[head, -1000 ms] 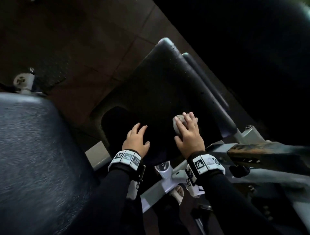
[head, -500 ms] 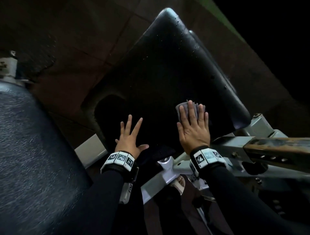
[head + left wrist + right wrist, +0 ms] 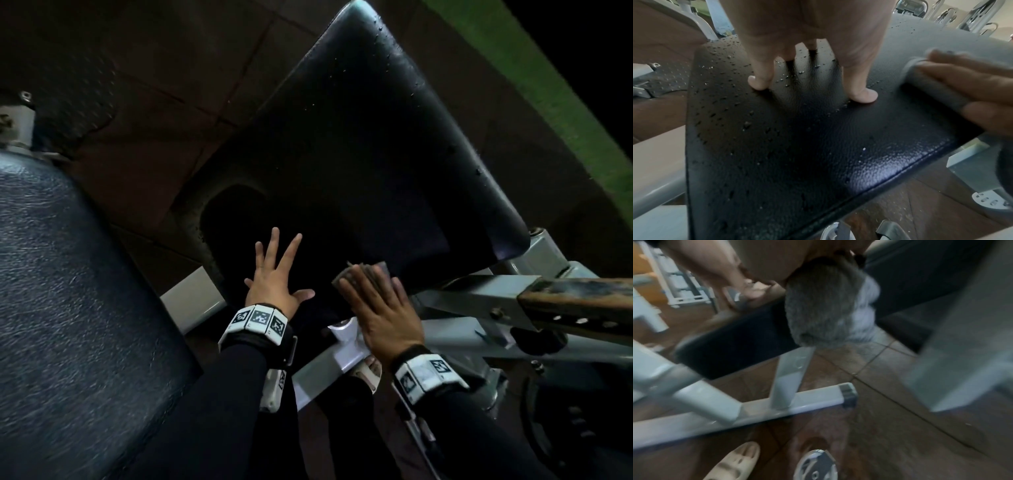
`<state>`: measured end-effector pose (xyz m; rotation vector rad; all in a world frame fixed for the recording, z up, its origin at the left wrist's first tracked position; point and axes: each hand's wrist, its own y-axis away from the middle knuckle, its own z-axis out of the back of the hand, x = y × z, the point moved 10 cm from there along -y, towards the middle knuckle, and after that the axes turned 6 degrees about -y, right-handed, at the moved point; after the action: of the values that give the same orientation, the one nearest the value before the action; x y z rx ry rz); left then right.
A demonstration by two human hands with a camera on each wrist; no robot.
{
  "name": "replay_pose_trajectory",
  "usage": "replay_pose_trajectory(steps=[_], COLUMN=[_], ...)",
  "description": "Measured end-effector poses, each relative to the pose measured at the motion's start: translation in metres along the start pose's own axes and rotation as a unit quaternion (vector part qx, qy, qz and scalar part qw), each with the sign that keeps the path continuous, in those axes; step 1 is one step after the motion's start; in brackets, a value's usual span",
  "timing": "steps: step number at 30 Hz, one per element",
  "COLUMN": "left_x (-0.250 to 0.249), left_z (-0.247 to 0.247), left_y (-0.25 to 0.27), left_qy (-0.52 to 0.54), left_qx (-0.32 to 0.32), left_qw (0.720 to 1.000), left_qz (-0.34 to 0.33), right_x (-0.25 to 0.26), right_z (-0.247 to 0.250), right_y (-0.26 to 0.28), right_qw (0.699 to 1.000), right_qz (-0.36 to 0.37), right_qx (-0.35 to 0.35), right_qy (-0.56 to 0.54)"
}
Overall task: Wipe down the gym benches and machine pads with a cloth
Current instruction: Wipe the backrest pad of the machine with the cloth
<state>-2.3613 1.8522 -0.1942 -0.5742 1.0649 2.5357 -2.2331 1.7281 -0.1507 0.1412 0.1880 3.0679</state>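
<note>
A black vinyl machine pad slopes away from me, dotted with water droplets. My left hand lies on its near part with fingers spread and straight; its fingertips press the vinyl. My right hand lies flat on a grey cloth at the pad's near edge, right of the left hand. In the right wrist view the cloth bulges out under the palm and hangs over the pad's edge. The cloth and right hand are blurred.
A second, larger black pad fills the left side. Grey steel frame bars run under and right of the wiped pad, with a base bar on the tiled floor. A sandalled foot and a weight plate are below.
My right hand has slid the cloth back down the pad to its near edge. The left hand stays spread on the pad's near part.
</note>
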Motion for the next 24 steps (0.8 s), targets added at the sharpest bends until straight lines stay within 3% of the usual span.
replay_pose_trajectory(steps=[5,10,14,19,24], left_x=[0.0,0.0,-0.001,0.0,0.0], left_z=[-0.001,-0.001,0.001,0.001,-0.001], left_y=[-0.001,-0.001,0.0,0.0,-0.002], left_qy=[0.006,0.008,0.014,0.017,0.02], left_qx=[-0.002,-0.009,-0.014,-0.017,-0.009], left_qw=[1.0,1.0,1.0,1.0,1.0], left_qz=[0.001,0.005,0.003,0.006,0.009], right_x=[-0.056,-0.072,-0.029,0.02,-0.015], right_z=[0.037,0.059,0.039,0.002,0.002], right_y=[-0.01,-0.07,-0.103,-0.052,0.001], right_qw=[0.992,0.976,0.987,0.997,0.994], right_qz=[-0.122,-0.202,-0.15,-0.041,-0.084], right_qx=[-0.036,-0.068,-0.026,0.052,0.077], right_qy=[0.012,-0.049,-0.057,-0.043,-0.001])
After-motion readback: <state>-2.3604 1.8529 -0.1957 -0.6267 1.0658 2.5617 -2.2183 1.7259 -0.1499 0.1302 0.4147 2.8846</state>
